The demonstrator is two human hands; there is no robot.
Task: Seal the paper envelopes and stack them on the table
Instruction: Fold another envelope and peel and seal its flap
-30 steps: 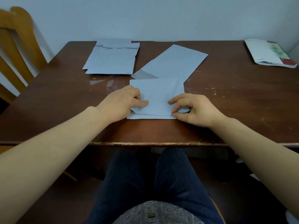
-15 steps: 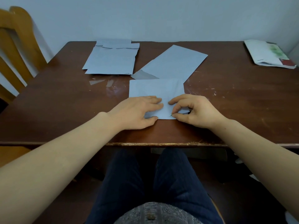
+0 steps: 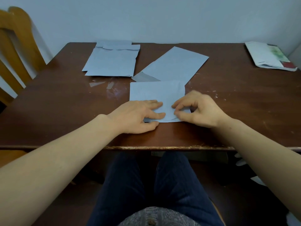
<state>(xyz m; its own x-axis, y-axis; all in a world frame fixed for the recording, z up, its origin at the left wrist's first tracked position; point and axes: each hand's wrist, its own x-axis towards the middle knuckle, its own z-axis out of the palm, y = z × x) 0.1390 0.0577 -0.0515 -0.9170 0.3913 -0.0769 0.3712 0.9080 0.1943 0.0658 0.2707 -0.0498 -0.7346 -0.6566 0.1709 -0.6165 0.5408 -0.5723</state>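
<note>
A pale blue envelope lies flat near the table's front edge, its flap folded down toward me. My left hand presses flat on its near left part, fingers extended. My right hand pinches the flap's near right edge between thumb and forefinger. A second blue envelope lies diagonally just behind it, its open flap at the lower left. A stack of blue envelopes rests at the back left of the table.
The brown wooden table has clear plastic strips lying left of the envelope. A white packet with a red and green print sits at the back right corner. A wooden chair stands at the left.
My left hand slid right along the envelope's folded flap and now lies flat beside my right hand. The flap has flattened. My right hand stayed pinching the near right edge.
</note>
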